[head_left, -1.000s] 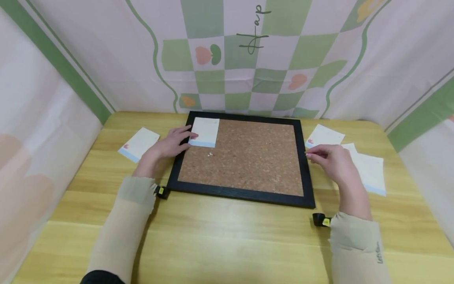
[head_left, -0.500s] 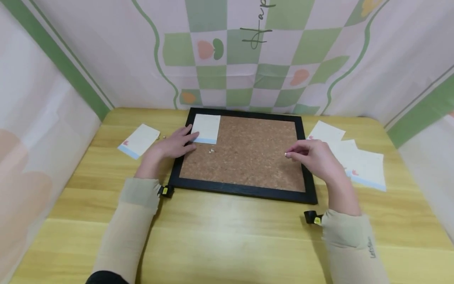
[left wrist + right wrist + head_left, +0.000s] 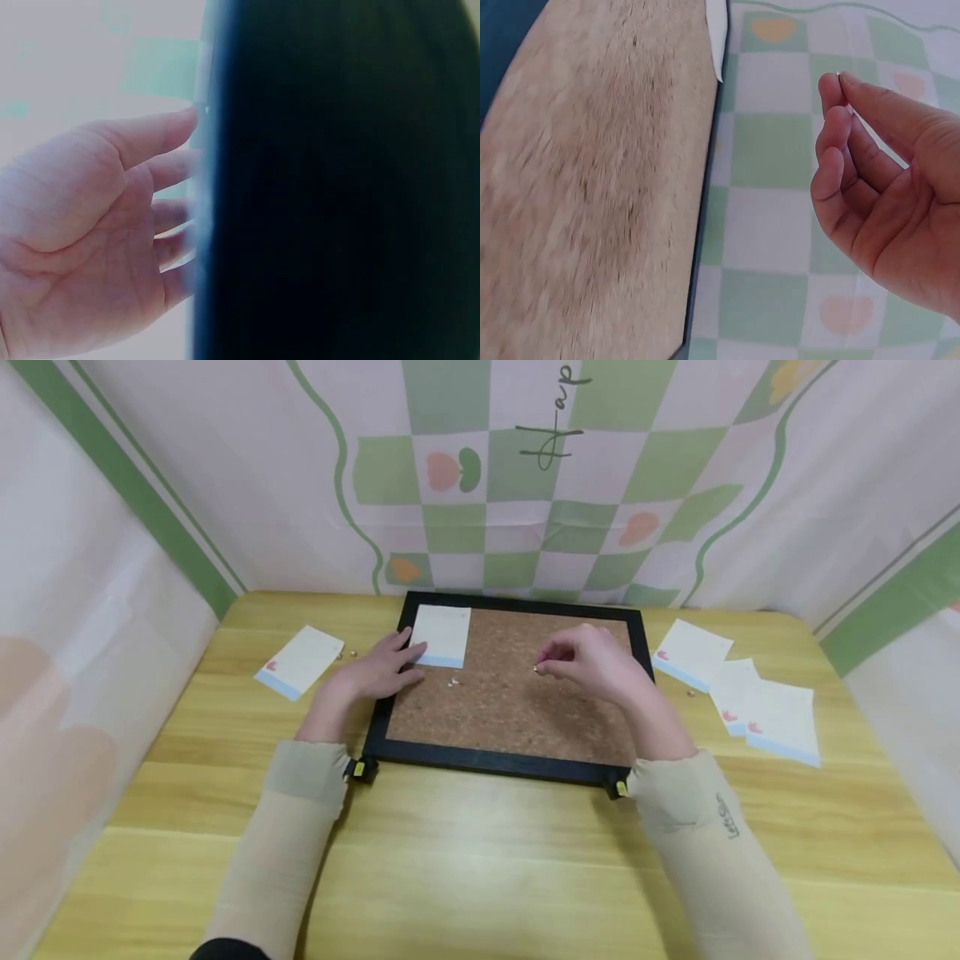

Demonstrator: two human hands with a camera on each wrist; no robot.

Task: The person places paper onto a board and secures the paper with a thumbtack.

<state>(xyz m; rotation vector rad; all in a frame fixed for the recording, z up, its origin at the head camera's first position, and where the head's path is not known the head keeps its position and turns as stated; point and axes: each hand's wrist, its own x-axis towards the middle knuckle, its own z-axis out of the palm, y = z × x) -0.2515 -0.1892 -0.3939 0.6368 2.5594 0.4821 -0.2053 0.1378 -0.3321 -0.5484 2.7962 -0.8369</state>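
Observation:
A black-framed corkboard (image 3: 517, 710) lies on the table, with a white note sheet (image 3: 442, 633) with a blue lower band in its upper left corner. My left hand (image 3: 375, 670) lies across the board's left frame, fingers spread and fairly straight, fingertips at the sheet's lower left edge. In the left wrist view the dark frame hides those fingertips. Above the cork, right of the sheet, my right hand (image 3: 592, 664) pinches a small shiny thumbtack (image 3: 536, 669) between thumb and index finger. The right wrist view shows only its tip (image 3: 838, 73); the other fingers are curled.
One note sheet (image 3: 300, 662) lies left of the board, beside small metallic tacks (image 3: 353, 653). Several more sheets (image 3: 783, 718) lie on the right, near another tack (image 3: 691, 693). Tiny white bits (image 3: 453, 682) sit on the cork. A patterned curtain (image 3: 517, 527) hangs behind the table.
My right hand has moved left from the board's right edge to above the cork, carrying the thumbtack. The left hand stays by the sheet; the head view has shifted slightly.

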